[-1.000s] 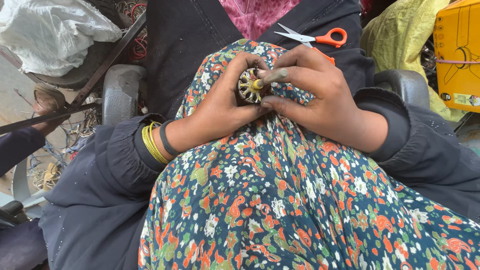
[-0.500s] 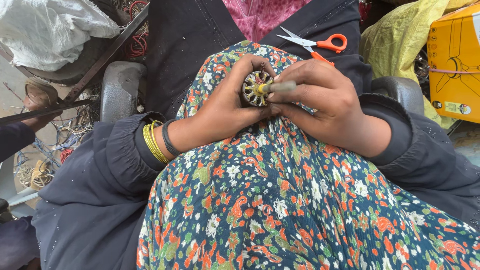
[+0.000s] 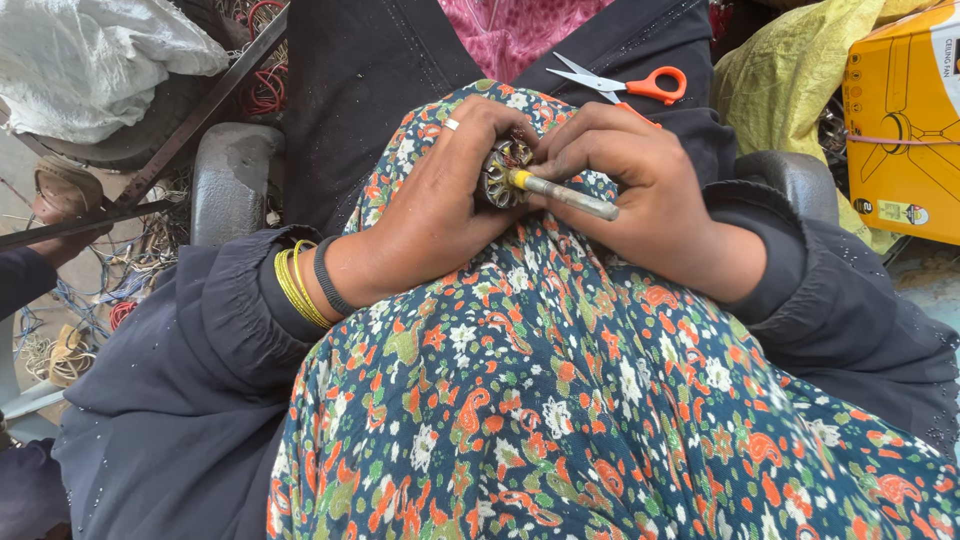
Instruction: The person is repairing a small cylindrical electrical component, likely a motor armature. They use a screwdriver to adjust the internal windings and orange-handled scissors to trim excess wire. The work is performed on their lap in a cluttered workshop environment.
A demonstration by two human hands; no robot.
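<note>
Left hand (image 3: 440,215) and right hand (image 3: 640,185) together, fingers curled in grip.

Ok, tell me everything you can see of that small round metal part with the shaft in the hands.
The small motor rotor is a round, dull metal core with radial slots and coppery windings showing in its end face. A grey steel shaft with a yellow collar at its base sticks out toward the lower right. It sits over the floral cloth on the lap. The left hand cups it, hiding its far side; the right hand pinches the shaft's base.
</note>
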